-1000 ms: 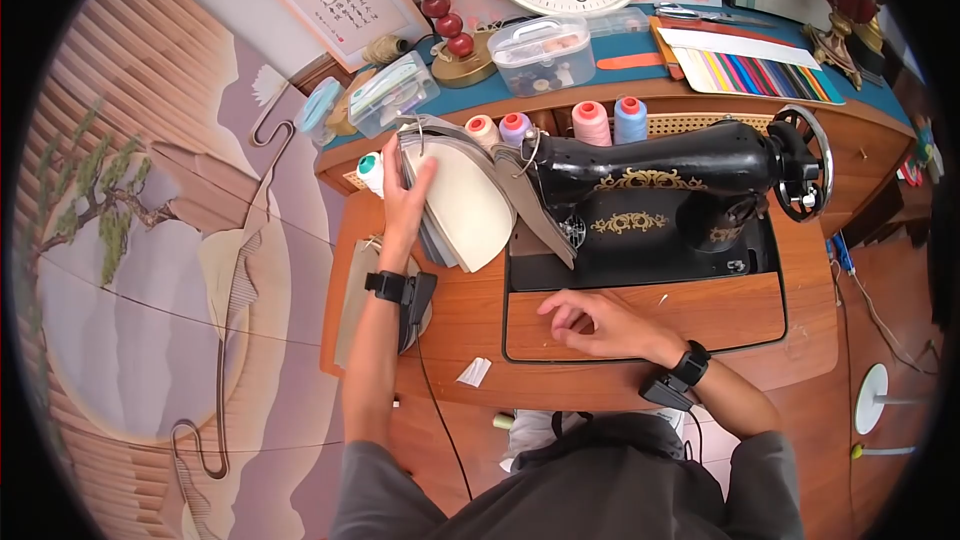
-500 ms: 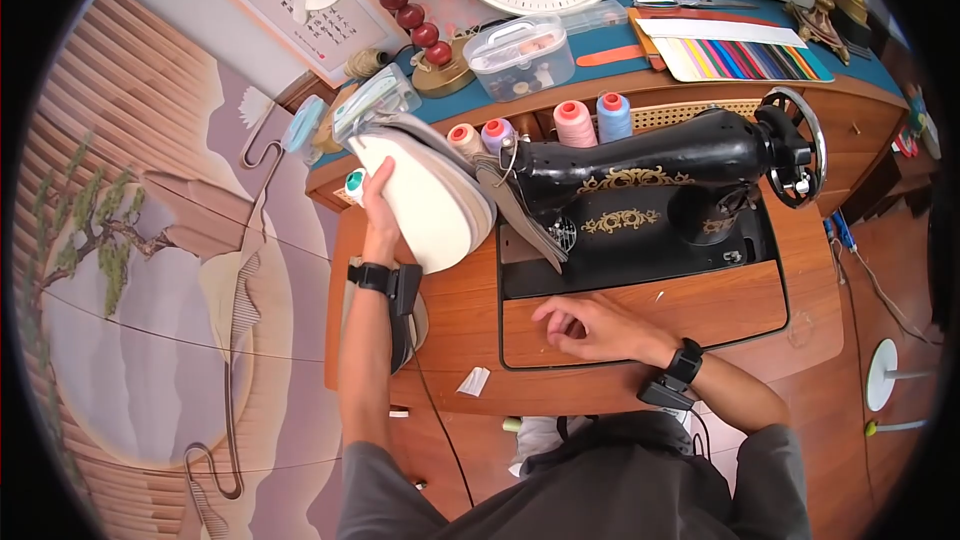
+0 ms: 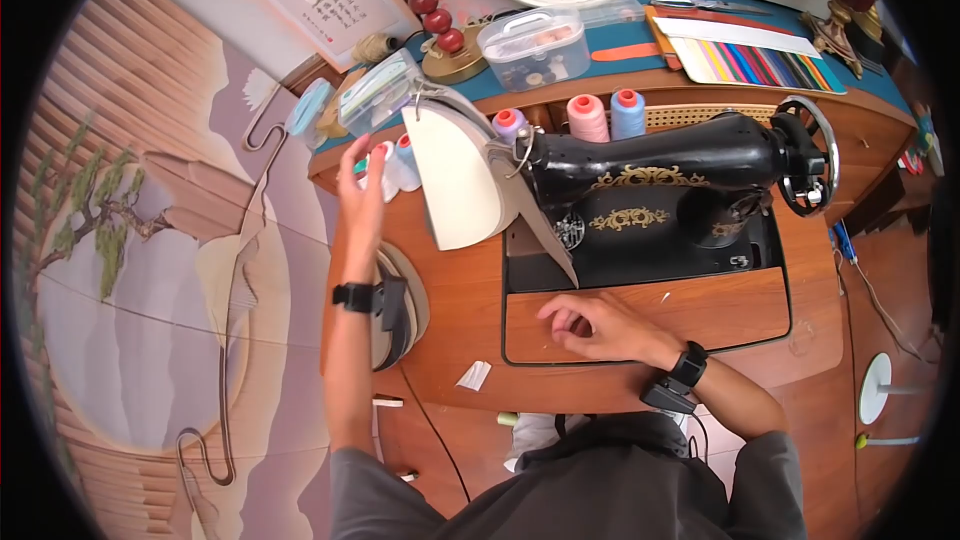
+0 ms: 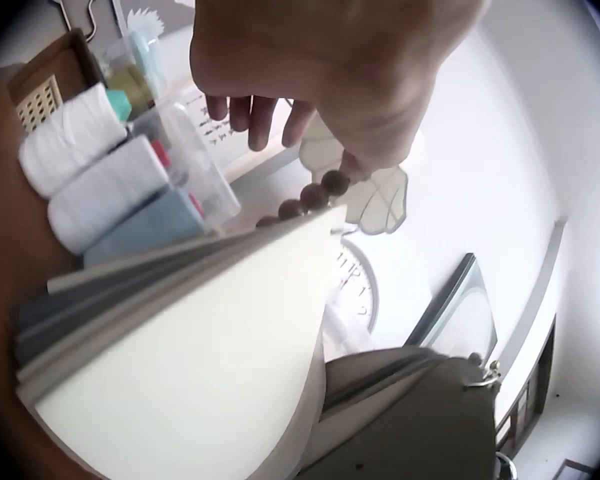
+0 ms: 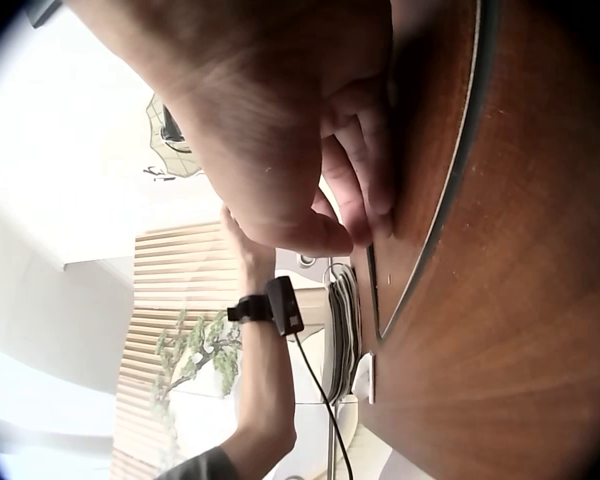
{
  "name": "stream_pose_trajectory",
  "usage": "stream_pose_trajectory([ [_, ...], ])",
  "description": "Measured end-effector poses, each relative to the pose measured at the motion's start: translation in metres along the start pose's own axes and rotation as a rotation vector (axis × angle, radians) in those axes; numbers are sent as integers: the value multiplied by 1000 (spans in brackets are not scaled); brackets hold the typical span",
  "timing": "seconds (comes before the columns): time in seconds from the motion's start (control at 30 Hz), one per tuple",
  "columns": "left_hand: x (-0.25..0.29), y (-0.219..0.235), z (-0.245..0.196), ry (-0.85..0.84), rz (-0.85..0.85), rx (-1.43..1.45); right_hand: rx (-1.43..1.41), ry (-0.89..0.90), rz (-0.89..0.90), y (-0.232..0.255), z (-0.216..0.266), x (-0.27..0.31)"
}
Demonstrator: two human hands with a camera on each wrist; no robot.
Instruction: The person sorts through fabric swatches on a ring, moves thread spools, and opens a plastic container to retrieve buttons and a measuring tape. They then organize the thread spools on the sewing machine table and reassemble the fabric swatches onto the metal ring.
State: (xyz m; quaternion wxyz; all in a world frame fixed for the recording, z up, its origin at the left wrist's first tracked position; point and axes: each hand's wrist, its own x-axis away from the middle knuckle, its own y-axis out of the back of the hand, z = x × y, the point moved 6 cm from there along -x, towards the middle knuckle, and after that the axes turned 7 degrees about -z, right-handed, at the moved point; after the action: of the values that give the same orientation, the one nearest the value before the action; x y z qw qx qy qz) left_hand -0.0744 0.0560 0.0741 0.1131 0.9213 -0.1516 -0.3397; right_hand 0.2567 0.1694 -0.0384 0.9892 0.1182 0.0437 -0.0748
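A ring-bound bundle of cream and grey sheets [image 3: 455, 180] stands fanned out on the table against the left end of the black sewing machine [image 3: 650, 170]. My left hand [image 3: 362, 200] is to its left, fingers extended and holding nothing, close to the white thread spools [image 3: 388, 180]. In the left wrist view, that hand [image 4: 330, 80] hangs beyond the upper edge of the cream sheet [image 4: 200, 370]. My right hand [image 3: 600, 325] rests on the wooden table in front of the machine, fingers loosely bent, with nothing in them.
Another stack of grey and cream sheets [image 3: 405, 305] lies under my left wrist. Pink [image 3: 588, 120] and blue [image 3: 627, 118] thread spools stand behind the machine. A clear lidded box [image 3: 535, 50] and a colour card [image 3: 745, 55] sit on the back shelf. A paper scrap [image 3: 474, 374] lies near the front edge.
My left hand has come off the sheet bundle and moved left. The bundle now leans farther right, with spools showing on its left side. My right hand has stayed in place.
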Motion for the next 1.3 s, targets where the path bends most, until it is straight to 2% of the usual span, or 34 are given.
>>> stream_pose_trajectory([
  [0.07,12,43,1,130,71,21,2,7,14,-3,0,0],
  [0.1,19,70,6,136,57,3,5,4,0,-1,2,-1],
  [0.17,44,116,37,283,137,-404,4,0,-13,-1,1,-1],
  [0.2,60,133,49,290,128,-417,-5,5,2,-2,1,-2],
  [0.27,97,159,82,558,176,-528,-11,-33,-16,-2,0,-1],
  [0.3,106,167,87,563,173,-538,-14,-32,-18,-3,0,-2],
  [0.37,132,161,97,856,266,-379,-13,-36,-13,-3,-1,-2],
  [0.47,132,150,85,921,330,-314,-4,-40,-9,-3,-1,-2],
  [0.7,121,131,72,809,258,-380,38,-21,-3,0,2,0],
  [0.77,121,128,74,974,273,-192,40,-19,-11,-1,2,1],
  [0.8,121,127,75,971,279,-191,44,-14,-9,-1,3,1],
  [0.87,117,128,72,845,225,-115,41,-10,-15,0,4,1],
  [1.0,104,130,53,810,196,29,26,13,-10,-1,3,-1],
  [1.07,88,123,29,632,111,275,24,-8,-5,-2,3,-1],
  [1.13,75,128,42,622,70,278,31,-27,1,-3,3,-2],
  [1.2,61,131,69,495,-45,388,30,-40,-7,-3,1,-3],
  [1.23,54,119,53,459,24,445,44,-47,-1,-3,-1,-3],
  [1.3,43,114,74,477,-8,479,42,-63,-13,-4,-2,-2],
])
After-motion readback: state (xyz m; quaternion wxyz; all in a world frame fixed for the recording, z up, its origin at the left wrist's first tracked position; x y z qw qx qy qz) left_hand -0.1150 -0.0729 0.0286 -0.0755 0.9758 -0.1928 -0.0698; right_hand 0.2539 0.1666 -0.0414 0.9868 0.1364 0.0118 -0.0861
